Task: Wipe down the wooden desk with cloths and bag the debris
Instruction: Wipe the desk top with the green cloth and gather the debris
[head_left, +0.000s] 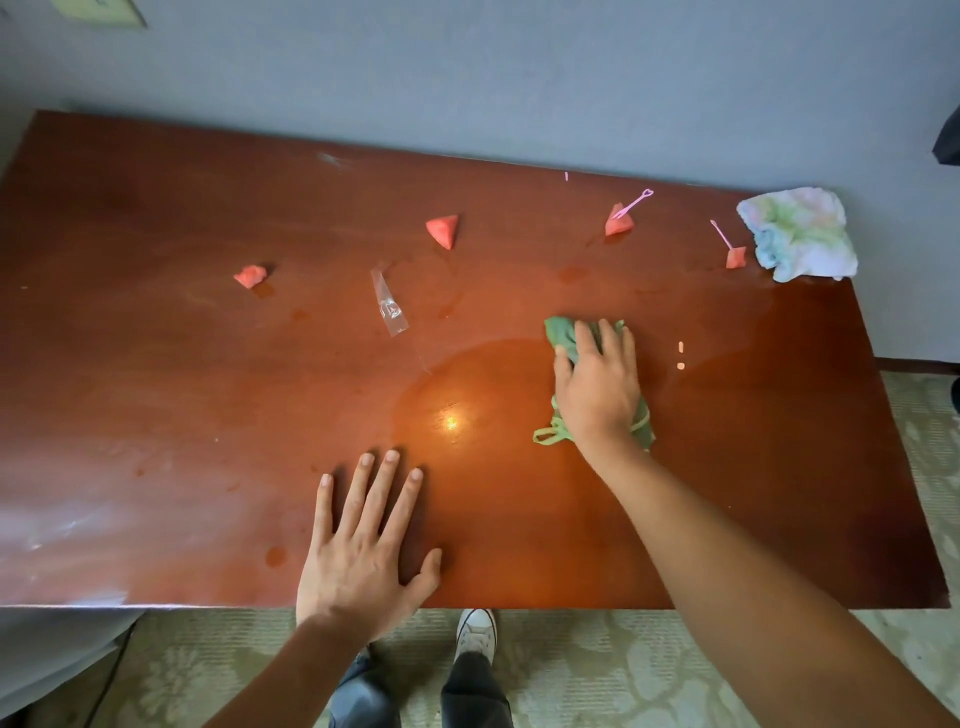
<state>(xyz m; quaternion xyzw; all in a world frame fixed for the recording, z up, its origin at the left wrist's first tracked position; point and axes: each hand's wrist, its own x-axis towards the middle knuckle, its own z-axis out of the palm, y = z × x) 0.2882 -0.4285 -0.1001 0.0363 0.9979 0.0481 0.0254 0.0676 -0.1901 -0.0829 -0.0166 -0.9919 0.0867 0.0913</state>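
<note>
Head view: the right hand pressed a green cloth flat-fingered on the wet wooden desk; the left hand lay spread, holding nothing. Red fruit chunks, picks and a second cloth remained, apparently unbagged.

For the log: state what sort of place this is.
Probably a home or hotel room: a polished wooden desk against a plain wall, on patterned carpet.

Carpeted room, wooden desk
</note>
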